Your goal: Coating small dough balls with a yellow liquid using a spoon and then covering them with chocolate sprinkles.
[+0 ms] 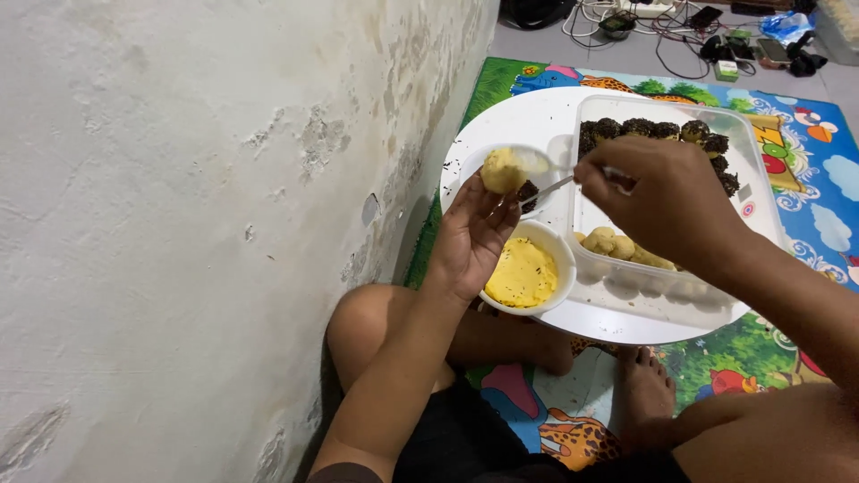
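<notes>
Your left hand (472, 237) is raised with the palm toward you, its grip clamped around a pale yellow dough ball (503, 171) held at the fingertips. That ball sits above the small white bowl of yellow filling (524, 272), which rests on the round white tray (501, 121) just beside your left wrist.

Your right hand (664, 199) is over the clear plastic container (750, 192), to the right of the bowl of filling. Its grip is pinched shut on the handle of a thin metal spoon (548, 189), and the spoon's tip reaches left to the underside of the dough ball, where a dark crumbly bit shows against it. Whether the tip actually touches the ball, you cannot tell from here.

Inside the container, a row of dark chocolate-coated balls (651, 130) lines the far wall, well beyond the bowl of filling, and a few plain yellow balls (617, 246) lie at the near side, just right of that bowl. A second shallow white dish (537, 159) sits behind the dough ball, farther from you than the bowl.

The tray lies on a colourful animal-print mat (810, 210) on the floor, with your crossed legs under its near edge. A scuffed white wall (197, 206) runs along the left of the bowl, and a tangle of cables and chargers (707, 31) lies far beyond the tray.
</notes>
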